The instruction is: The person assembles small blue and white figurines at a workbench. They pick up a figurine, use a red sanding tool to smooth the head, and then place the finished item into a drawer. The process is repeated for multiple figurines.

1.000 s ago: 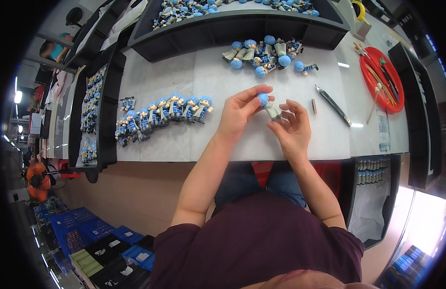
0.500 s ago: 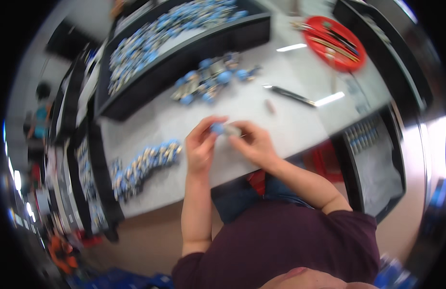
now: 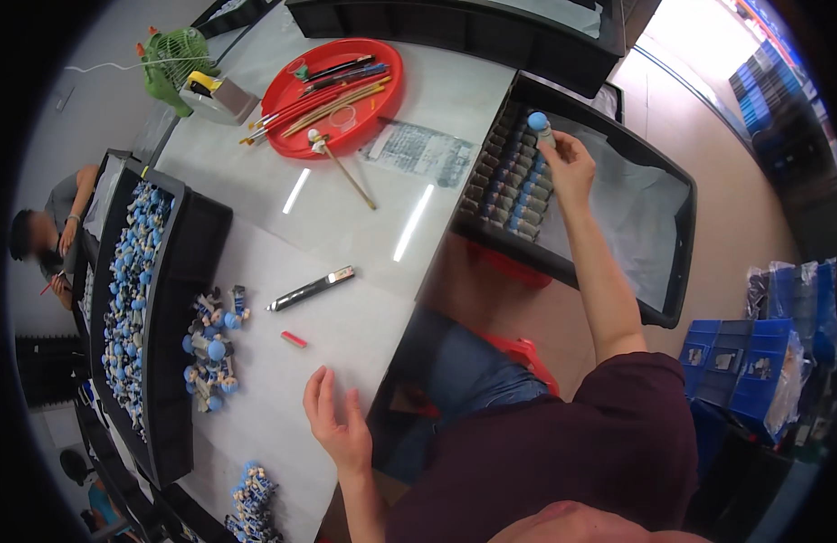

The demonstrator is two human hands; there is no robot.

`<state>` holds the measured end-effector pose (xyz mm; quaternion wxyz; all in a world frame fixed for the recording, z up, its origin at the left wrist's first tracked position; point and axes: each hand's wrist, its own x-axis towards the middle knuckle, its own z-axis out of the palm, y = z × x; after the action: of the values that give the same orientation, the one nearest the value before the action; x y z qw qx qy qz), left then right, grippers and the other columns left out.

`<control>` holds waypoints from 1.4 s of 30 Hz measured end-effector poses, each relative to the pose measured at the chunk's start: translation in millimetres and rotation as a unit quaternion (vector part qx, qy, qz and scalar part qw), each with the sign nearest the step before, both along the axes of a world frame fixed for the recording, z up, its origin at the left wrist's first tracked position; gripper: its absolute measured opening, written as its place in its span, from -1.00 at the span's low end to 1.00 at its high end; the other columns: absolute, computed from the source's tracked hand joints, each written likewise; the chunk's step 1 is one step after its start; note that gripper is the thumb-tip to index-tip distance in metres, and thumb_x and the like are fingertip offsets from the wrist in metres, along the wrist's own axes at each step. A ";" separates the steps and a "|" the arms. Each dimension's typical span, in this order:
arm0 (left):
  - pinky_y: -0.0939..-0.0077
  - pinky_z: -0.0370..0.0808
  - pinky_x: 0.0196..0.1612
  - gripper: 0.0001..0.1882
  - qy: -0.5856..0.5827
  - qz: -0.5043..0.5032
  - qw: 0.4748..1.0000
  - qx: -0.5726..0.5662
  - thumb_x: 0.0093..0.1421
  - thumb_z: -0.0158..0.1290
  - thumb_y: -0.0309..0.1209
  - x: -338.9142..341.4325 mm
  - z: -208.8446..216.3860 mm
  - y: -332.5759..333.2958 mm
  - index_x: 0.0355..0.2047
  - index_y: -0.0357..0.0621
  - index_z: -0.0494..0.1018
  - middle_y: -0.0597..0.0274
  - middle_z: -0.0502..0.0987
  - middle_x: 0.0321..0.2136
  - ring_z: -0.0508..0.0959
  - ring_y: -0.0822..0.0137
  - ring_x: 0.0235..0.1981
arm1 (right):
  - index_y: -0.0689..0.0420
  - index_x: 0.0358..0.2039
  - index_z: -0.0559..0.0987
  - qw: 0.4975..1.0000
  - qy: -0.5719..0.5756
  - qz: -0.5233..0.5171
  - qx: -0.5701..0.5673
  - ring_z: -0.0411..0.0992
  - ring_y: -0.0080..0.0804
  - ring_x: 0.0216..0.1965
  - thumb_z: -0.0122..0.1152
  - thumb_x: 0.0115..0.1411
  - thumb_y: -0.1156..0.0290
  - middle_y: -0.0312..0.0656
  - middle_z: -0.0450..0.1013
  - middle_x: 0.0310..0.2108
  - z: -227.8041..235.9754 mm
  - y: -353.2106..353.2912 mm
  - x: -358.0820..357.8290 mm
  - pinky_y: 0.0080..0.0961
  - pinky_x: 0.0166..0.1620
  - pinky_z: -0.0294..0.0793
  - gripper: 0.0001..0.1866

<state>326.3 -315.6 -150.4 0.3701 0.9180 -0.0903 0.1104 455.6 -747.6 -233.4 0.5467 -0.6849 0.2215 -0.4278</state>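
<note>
My right hand (image 3: 572, 170) pinches a small figurine (image 3: 538, 124) with a round blue top, holding it over the black crate (image 3: 683, 258) at the right. Inside that crate, several rows of packed figurines (image 3: 507, 185) lie at the left end, beside a pale sheet (image 3: 631, 226). Fingers apart and holding nothing, my left hand (image 3: 340, 423) hovers at the front edge of the white table (image 3: 265, 380). Nearest to it are a small red stick (image 3: 294, 339) and a black pen-like cutter (image 3: 312, 289). A loose pile of blue-topped figurines (image 3: 217, 349) lies farther left.
A black bin (image 3: 168, 362) full of figurines stands on the left, with another cluster (image 3: 252, 502) near the lower edge. A red tray (image 3: 396, 90) holds brushes and pens. Beyond it are a tape dispenser (image 3: 221, 100) and green fan (image 3: 174, 63). Another person (image 3: 61, 217) sits far left.
The view has swung to the right. My hands, together over the table before, have parted; the right has carried the figurine to the crate, and the left has let go and opened.
</note>
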 end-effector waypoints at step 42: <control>0.28 0.34 -0.11 -0.71 -0.155 0.016 0.988 0.009 -0.09 0.05 -0.64 -5.1 -9.2 9.5 -0.28 -0.25 0.43 0.12 0.42 -0.26 0.39 0.11 -0.20 | 0.29 -0.27 0.47 0.790 -0.133 0.527 -0.282 0.44 -0.40 -0.31 0.11 -0.03 0.72 -0.11 0.44 -0.32 116.9 251.1 1.8 -0.54 -0.20 0.41 -0.75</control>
<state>321.2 -306.1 -159.6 0.3420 0.8942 -0.1331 0.2564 457.4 -496.5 -116.5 0.4940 -0.7553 -0.3796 -0.2036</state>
